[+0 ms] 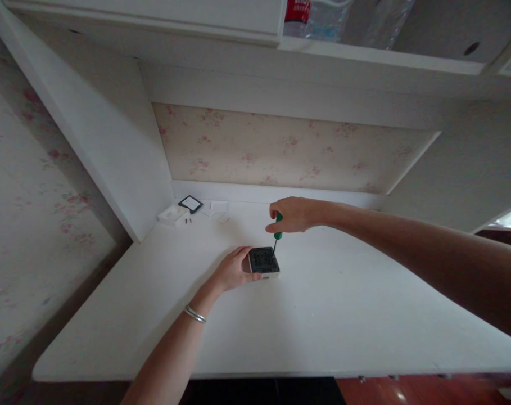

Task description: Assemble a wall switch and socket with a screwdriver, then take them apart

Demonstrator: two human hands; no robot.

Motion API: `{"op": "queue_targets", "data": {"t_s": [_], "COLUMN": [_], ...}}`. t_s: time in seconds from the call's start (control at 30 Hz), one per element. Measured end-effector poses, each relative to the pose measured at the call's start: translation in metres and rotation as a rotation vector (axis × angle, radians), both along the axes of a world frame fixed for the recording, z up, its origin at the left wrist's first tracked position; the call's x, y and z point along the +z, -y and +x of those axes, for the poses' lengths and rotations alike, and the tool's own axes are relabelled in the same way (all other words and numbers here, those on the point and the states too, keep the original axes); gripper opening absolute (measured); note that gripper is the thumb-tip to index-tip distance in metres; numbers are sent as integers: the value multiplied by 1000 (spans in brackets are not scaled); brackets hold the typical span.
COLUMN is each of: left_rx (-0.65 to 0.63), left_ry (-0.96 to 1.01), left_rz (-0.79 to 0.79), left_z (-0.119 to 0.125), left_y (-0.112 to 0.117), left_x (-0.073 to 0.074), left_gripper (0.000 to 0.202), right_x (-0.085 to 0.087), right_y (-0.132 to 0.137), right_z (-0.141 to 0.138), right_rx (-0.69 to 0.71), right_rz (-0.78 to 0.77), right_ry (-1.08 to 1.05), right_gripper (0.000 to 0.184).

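Observation:
On the white desk sits a small square box (263,261) with a black plate on top and pale sides, perhaps an electrical fitting. My left hand (234,269) grips it from the left, thumb along the near side and fingers at the far left corner. Above the box, my right hand (292,215) is closed around the green handle of a screwdriver (278,228). The screwdriver stands nearly upright, its metal shaft reaching down to the right part of the black plate. Whether a screw is under the tip is too small to see.
At the desk's (343,315) back left lie a white open box (173,215), a dark-framed square panel (190,203), white papers (218,207) and two small screw-like pieces (188,221). A shelf with plastic bottles (326,19) hangs overhead. A side panel (99,112) bounds the left.

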State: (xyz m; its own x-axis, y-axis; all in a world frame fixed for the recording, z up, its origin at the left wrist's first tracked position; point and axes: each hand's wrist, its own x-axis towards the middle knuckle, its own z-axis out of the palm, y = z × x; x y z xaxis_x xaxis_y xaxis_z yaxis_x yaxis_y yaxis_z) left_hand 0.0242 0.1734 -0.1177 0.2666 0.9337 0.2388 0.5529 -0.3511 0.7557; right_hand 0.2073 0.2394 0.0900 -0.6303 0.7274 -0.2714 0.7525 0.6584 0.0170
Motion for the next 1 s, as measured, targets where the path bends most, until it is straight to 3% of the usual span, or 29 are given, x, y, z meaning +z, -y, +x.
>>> {"op": "queue_targets", "data": {"t_s": [0.07,0.13,0.23,0.37,0.5,0.67,0.8,0.93,1.0], "left_rx": [-7,-6,-8,-11,-12,-4,-8,-3,-9], "left_ry": [3,3,-10,-7,7,17,9,-2,-5], "left_rz": [18,23,12,9,9,-4,-1,-5,2], "left_z": [0,0,-1,-2,-2,-1,-1,-1,0], "left_y": [0,0,0,-1,-1,0,0,0,0], "left_x": [-1,-2,-3,-4,-5,-3,-3,-2,0], "left_gripper": [72,73,75,75,75,74,74,74,73], "right_x": [0,1,0,0,1,1,1,0,0], "right_y": [0,1,1,1,1,2,2,0,0], "right_z": [-1,-1,0,1,2,0,0,1,2], "right_rx": [-63,-26,21,-53,72,-36,48,-44,-12], "right_rz": [-56,-58,-1,-60,-17,-63,-5,-78,-70], "right_ry": [21,-9,-39,-7,-45,-6,-45,-10,-17], "right_gripper": [34,31,44,35,36,30,38,30,27]}}
